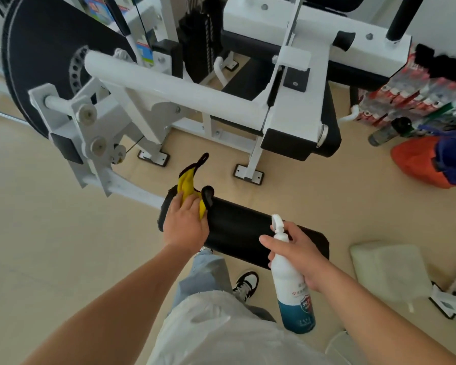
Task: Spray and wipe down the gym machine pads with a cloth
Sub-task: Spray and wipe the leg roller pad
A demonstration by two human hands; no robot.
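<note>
The left hand (184,224) lay palm down on the left end of a black roller pad (244,234), its fingers closed over a yellow cloth (187,186) with dark edging, pressing it against the pad; a loose corner of the cloth stuck up beyond the fingers. The right hand (299,255) was wrapped around the neck of a white spray bottle (290,279) with a blue lower band, held upright over the pad's right end, nozzle at the top. The two hands were apart, one at each end of the pad. The pad sat on a white arm of the gym machine (174,93), whose frame stood on the beige floor (50,219) behind it.
</note>
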